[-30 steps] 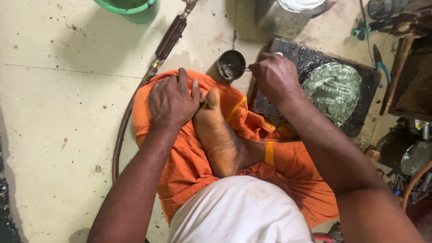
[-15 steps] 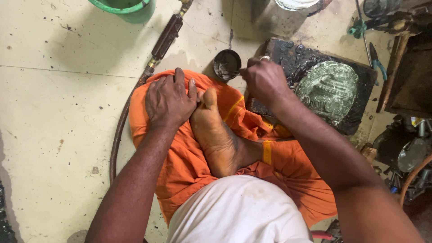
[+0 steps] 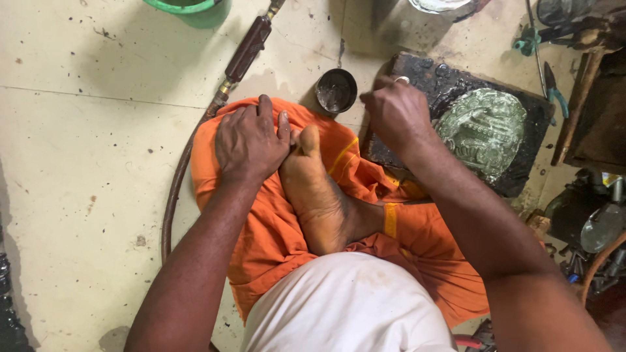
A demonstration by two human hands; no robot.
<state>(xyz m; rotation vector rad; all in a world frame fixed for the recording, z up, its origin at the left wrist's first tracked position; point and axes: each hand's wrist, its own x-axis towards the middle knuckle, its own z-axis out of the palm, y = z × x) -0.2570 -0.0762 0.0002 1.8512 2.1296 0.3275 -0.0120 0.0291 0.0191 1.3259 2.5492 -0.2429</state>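
Observation:
My left hand [image 3: 251, 140] lies flat and open on the orange cloth [image 3: 261, 241] over my knee, with its fingertips against the toes of my bare foot [image 3: 316, 189]. My right hand [image 3: 394, 114], a ring on one finger, is closed in a pinch just right of a small dark metal bowl [image 3: 336, 90]. It hovers over the near corner of a black pitch block [image 3: 424, 78]. The thin stick it pinched earlier is hidden by the fingers. An embossed grey-green metal plate [image 3: 482, 133] is set into the block.
A brown hose [image 3: 176, 189] curves along the tiled floor to a torch handle [image 3: 246, 49]. A green bucket [image 3: 186, 6] stands at the top edge. Teal-handled pliers [image 3: 551, 85] lie right of the block. Metal clutter [image 3: 600, 221] crowds the right side.
My right hand has drawn back from the small bowl to the right, over the block's corner. My left hand has stayed on my knee.

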